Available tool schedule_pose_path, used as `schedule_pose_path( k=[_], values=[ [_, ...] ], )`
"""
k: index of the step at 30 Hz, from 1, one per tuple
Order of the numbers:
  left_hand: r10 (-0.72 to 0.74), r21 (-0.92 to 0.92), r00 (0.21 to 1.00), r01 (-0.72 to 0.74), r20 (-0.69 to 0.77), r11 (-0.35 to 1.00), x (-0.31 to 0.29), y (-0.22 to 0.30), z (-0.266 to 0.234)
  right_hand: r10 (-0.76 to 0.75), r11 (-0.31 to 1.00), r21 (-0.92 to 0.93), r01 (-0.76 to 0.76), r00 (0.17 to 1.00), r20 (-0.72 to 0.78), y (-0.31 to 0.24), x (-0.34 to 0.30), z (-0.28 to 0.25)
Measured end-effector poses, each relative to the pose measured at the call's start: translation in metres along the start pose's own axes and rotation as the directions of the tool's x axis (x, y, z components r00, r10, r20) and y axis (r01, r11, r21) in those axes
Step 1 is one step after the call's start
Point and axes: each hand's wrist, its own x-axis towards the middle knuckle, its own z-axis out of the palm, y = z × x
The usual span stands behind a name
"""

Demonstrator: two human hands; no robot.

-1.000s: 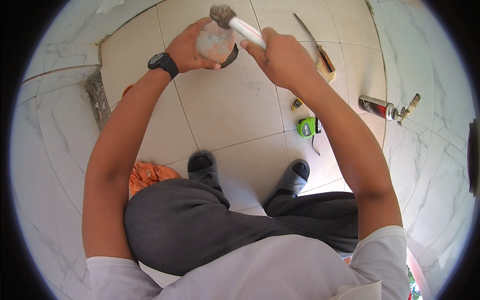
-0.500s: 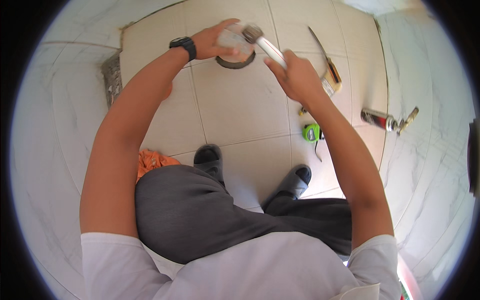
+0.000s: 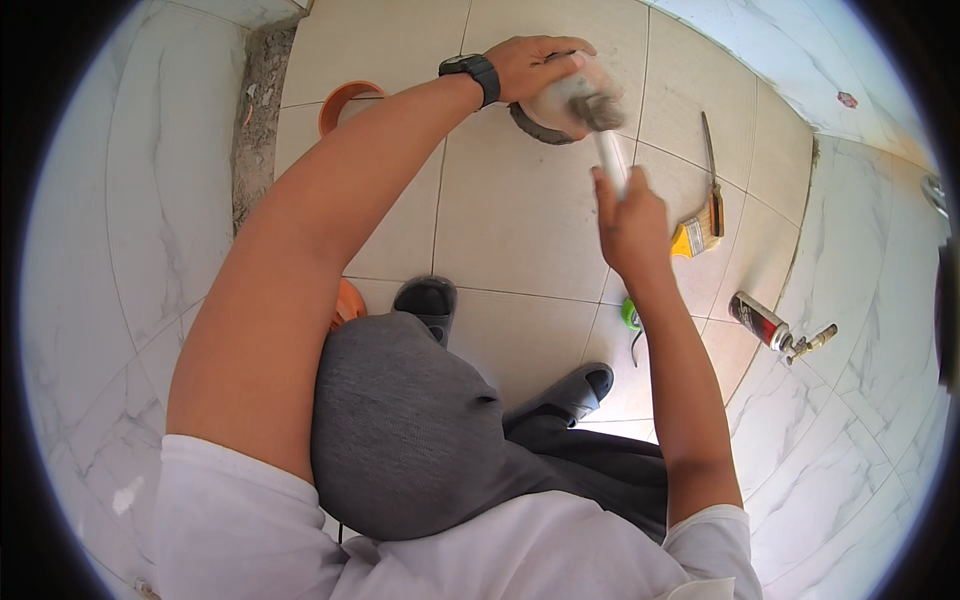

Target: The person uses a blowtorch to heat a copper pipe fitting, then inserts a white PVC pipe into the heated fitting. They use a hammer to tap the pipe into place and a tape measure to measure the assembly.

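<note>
My left hand (image 3: 535, 68), with a black watch on its wrist, grips the far side of a pale, cloudy round piece (image 3: 562, 105) with a rough dark rim along its near edge. The piece is tilted and held over the tiles. In my right hand (image 3: 632, 222) is a white-handled tool (image 3: 613, 160), its fingers closed round the handle. The tool's grey-brown head is smeared by motion and lies over the right part of the round piece; whether it touches cannot be told.
An orange ring-shaped piece (image 3: 330, 112) sits beyond my left forearm. To the right lie a yellow paintbrush (image 3: 690, 238), a thin blade with a dark handle (image 3: 709, 150), a green tape measure (image 3: 630, 314) and a torch canister (image 3: 757, 318). Marbled walls (image 3: 850, 270) rise at both sides.
The view has shifted, so the floor things appear lower and farther right. Both hands keep their holds, and the tool's head has moved from the round piece's upper edge onto its right part.
</note>
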Motion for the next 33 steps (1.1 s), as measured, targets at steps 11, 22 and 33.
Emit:
schedule_pose_path(
  k=[11,22,33],
  values=[
    [-0.006,0.017,0.998,0.007,-0.060,1.000,-0.004,-0.002,0.007,-0.108,0.971,0.205,0.122,0.991,-0.079,0.005,-0.013,-0.029],
    [0.017,0.079,0.997,-0.012,-0.073,0.997,-0.008,0.004,0.008,-0.054,0.996,-0.070,0.063,0.990,0.131,0.020,0.003,-0.028],
    [-0.140,-0.047,0.930,0.132,-0.339,0.990,-0.036,-0.020,0.035,0.049,0.974,0.224,-0.040,0.998,-0.036,0.050,0.010,-0.067]
  ],
)
